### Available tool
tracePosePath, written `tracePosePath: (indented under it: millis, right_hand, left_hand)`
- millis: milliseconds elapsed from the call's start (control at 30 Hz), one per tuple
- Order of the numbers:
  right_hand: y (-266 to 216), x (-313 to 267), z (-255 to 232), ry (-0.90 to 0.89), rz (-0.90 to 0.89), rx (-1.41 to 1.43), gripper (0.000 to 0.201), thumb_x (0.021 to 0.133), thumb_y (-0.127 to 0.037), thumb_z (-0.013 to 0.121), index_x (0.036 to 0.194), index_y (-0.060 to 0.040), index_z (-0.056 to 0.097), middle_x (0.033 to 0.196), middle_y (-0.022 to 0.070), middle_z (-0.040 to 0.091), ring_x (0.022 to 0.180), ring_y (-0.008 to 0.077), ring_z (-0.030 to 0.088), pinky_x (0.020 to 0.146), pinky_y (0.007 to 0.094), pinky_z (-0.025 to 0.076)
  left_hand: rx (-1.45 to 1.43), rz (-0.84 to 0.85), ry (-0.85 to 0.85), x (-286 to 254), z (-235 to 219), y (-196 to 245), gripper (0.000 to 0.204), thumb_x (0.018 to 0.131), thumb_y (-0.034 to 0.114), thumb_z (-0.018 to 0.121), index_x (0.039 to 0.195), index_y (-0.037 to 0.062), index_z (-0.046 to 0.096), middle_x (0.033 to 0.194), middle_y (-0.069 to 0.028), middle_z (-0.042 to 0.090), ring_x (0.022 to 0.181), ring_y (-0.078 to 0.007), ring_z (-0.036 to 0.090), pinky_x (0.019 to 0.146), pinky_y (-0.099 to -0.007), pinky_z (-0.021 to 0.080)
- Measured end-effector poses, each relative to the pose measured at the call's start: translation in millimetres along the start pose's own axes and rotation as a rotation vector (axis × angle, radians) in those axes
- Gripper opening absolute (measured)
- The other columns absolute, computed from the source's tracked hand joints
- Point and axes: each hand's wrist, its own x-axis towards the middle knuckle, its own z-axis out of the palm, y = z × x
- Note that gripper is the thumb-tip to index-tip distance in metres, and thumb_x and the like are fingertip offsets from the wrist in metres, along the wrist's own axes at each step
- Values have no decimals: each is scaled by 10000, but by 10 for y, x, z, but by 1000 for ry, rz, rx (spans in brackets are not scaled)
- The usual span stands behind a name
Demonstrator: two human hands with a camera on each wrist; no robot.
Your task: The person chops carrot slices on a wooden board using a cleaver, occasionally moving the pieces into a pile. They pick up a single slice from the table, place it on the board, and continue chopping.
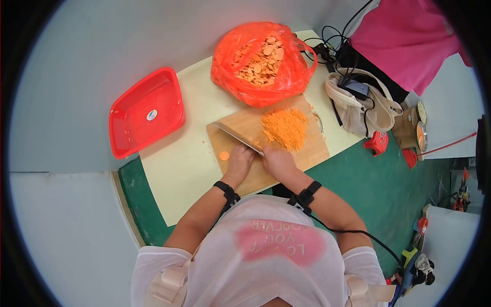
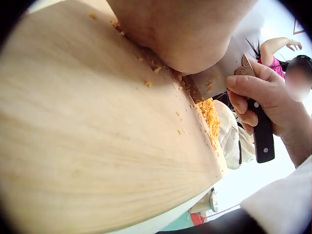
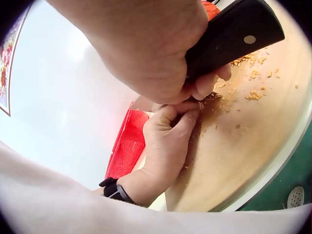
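Observation:
My right hand point(image 2: 265, 92) grips the black riveted handle point(image 2: 263, 129) of a broad kitchen knife point(image 1: 238, 137), its blade slanting to the upper left over a wooden cutting board point(image 1: 307, 161). The left hand point(image 3: 165, 141) is on the board beside the blade, fingers bent and thumb close to the forefinger. Whatever lies under those fingertips is hidden, so I cannot tell if they hold anything. A heap of finely chopped orange carrot point(image 1: 286, 129) lies right of the knife. One round carrot slice point(image 1: 224, 155) sits left of the left hand, and crumbs dot the board.
Behind the board stands a red plastic bag point(image 1: 230, 84) full of carrot slices point(image 1: 263, 61). A red basin point(image 1: 146, 120) is at the table's left edge. To the right are a cream cloth bag point(image 1: 353, 110), black cables point(image 1: 332, 41) and a red stool point(image 1: 377, 143). Another person appears behind.

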Motion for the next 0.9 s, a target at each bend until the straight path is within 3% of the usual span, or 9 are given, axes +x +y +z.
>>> tracePosePath:
  millis: [200,600,700,900]
  right_hand:
    - [45,-107,48,64,0,28,159,858,-181,527,849,-24,552,672,193,623,633,363,633,575,473,500]
    - [30,5,37,42,-4,21,125,824,-104,505,885,-11,562,723,205,643,681,373,647,598,472,507]
    - [37,-113,54,57,6,33,157,850,-181,536,850,-25,555,691,195,629,652,369,636,584,468,503]
    - [35,-140,50,75,-28,24,102,825,-102,509,864,-24,562,719,191,648,666,356,651,588,462,510]
  left_hand:
    - [-16,-17,-4,-1,-29,53,204,729,38,656,931,29,678,929,-159,608,892,-352,574,773,-421,481]
    - [12,30,9,-2,-34,21,193,739,41,649,929,26,674,949,-160,610,911,-351,574,785,-416,485]
    - [2,5,-28,-46,-57,39,202,733,32,651,933,26,673,955,-160,611,916,-355,573,786,-421,485]
    - [-32,-15,-8,-45,-7,-4,203,714,11,658,916,24,675,958,-169,612,917,-363,571,787,-425,484]
